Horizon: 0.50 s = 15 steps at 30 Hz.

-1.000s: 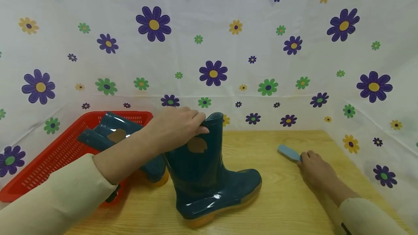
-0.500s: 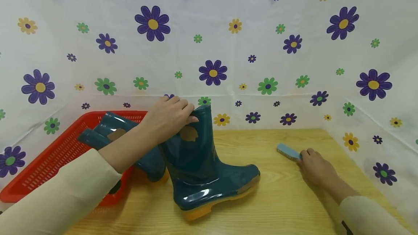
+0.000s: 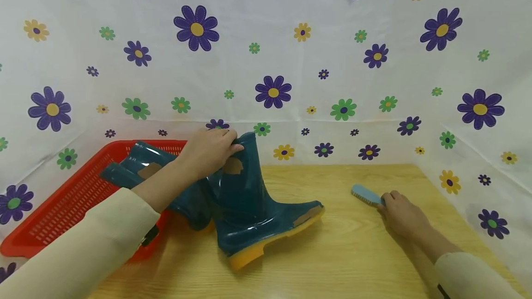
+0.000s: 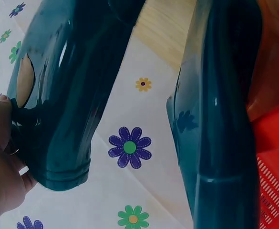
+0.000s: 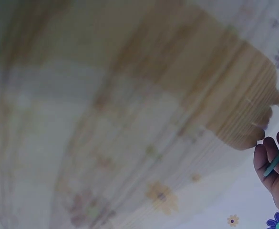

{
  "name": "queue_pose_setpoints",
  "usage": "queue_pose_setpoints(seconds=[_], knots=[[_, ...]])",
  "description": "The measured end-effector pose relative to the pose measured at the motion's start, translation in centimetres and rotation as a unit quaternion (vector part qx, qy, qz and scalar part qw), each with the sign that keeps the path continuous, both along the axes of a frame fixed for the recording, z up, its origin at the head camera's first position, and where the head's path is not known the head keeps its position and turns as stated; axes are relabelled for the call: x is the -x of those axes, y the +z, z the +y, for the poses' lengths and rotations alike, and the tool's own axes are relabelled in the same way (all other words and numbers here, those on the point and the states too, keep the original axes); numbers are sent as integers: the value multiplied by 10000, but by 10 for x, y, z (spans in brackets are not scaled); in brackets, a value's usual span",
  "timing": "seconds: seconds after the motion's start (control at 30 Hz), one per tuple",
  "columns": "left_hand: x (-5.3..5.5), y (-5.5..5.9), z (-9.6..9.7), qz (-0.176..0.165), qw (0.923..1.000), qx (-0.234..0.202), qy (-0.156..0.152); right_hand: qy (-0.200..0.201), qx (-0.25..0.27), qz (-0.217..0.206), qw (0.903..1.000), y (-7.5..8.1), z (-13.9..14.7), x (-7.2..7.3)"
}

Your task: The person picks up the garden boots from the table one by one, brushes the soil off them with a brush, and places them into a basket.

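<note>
Gripping the blue boot (image 3: 245, 209) near its top with the left hand (image 3: 205, 151). Holding the pale blue brush (image 3: 363, 194) by its handle in the right hand (image 3: 403, 216), well apart from the boot and low by the surface (image 3: 345, 253). Tilted, toe up and heel down, just beside the leaning boot (image 3: 193, 206) and near the red basket (image 3: 70, 197). Hard to tell about the heel: touching the surface or just off it. Hard to tell, too, the number of boots at the basket.

Held only near the top, so could swing or twist. Likely cause: one small hold up high, with the heavy foot part hanging far below. Could slip right out with a loose grip on the smooth, shiny side. Could tip with a hard push at the toe, around the low brown patch (image 3: 308, 215). Could knock the leaning boot down, being so close to it. Could nudge the basket too, with the left sleeve (image 3: 95, 239) reaching across it. Might get in the way of the high brown patch (image 3: 232, 166), with fingers so near.
</note>
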<state>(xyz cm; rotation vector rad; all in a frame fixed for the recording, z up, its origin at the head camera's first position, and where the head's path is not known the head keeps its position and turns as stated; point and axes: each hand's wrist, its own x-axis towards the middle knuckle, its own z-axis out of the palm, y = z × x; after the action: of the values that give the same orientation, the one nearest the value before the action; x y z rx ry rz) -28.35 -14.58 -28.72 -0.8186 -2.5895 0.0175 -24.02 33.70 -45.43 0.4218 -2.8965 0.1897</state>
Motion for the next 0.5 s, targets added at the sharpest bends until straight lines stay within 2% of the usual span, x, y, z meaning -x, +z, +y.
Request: queue_pose_setpoints(seconds=[0.2, 0.5], knots=[[-3, -10, 0, -386, 9989, -269, 65, -46, 26, -128, 9999, 1, -2, 0], [-2, -28, -12, -766, 9954, -348, 461, 76, 85, -114, 9999, -1, -5, -2]])
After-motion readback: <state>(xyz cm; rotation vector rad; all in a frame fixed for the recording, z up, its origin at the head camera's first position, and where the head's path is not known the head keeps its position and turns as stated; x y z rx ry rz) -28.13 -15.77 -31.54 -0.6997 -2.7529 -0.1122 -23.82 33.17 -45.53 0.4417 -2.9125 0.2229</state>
